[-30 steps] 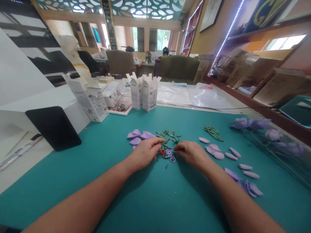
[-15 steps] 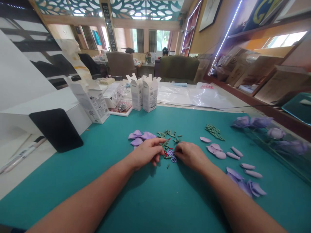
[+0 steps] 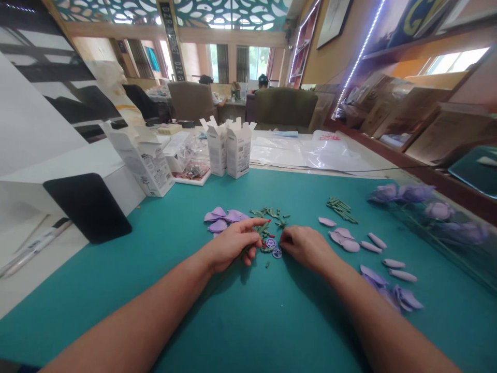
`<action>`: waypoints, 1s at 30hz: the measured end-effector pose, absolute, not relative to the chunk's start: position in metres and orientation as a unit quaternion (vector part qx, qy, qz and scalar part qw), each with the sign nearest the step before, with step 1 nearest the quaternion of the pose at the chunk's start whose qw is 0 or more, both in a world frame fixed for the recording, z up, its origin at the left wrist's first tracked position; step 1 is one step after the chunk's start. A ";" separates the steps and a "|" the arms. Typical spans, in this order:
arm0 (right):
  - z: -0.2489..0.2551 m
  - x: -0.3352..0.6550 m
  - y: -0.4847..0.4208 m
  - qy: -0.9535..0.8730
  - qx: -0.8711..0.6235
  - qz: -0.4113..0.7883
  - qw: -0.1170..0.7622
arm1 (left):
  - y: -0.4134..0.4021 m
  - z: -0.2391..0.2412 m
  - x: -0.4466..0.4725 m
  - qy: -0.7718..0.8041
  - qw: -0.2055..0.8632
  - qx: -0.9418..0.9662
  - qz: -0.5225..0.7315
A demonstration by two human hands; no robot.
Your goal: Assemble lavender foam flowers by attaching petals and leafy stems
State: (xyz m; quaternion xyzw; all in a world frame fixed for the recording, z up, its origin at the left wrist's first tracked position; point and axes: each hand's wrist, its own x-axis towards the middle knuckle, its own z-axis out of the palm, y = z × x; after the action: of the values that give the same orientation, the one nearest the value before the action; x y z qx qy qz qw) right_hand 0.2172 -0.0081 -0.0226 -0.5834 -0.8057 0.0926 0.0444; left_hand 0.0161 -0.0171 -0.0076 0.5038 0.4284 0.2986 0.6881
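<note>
My left hand (image 3: pixel 231 246) is over the left side of a pile of small parts. Its index finger is stretched out over green pieces, with the thumb apart and the other fingers loosely curled; no held thing shows. My right hand (image 3: pixel 306 246) rests at the pile's right side, fingertips pinched together, and what they may hold is hidden. Between the hands lie purple openwork discs (image 3: pixel 271 243), red-tipped bits and small green leaf pieces (image 3: pixel 281 223). Purple petals (image 3: pixel 218 214) lie beyond my left hand.
On the green mat (image 3: pixel 248 321), green stem pieces (image 3: pixel 340 208), pale petals (image 3: pixel 344 240) and darker purple petals (image 3: pixel 406 298) lie right. Purple flowers (image 3: pixel 438 211) lie at the far right. White boxes (image 3: pixel 238 150) and a black tablet-like slab (image 3: pixel 88 208) stand behind and left.
The view has shifted very slightly. Both hands stay almost in the same place over the pile, and the parts around them look unmoved.
</note>
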 end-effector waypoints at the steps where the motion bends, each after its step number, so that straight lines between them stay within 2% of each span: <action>1: -0.023 0.218 -0.008 -0.807 -0.582 0.094 0.045 | -0.017 -0.007 0.016 0.427 0.689 0.504 0.300; 13: -0.031 0.222 -0.003 -0.808 -0.562 0.068 0.161 | -0.014 -0.005 0.014 0.422 0.695 0.491 0.312; 21: -0.037 0.204 -0.010 -0.878 -0.458 0.042 0.134 | -0.012 -0.006 0.012 0.423 0.692 0.484 0.327; 30: -0.042 0.210 -0.005 -0.880 -0.462 0.031 0.106 | -0.012 -0.005 0.012 0.423 0.699 0.479 0.322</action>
State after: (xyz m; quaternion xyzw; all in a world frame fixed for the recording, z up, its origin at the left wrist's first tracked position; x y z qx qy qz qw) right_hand 0.2098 -0.0045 -0.0425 -0.4622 -0.8799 0.0309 0.1062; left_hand 0.0124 -0.0122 -0.0050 0.4786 0.4233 0.3217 0.6988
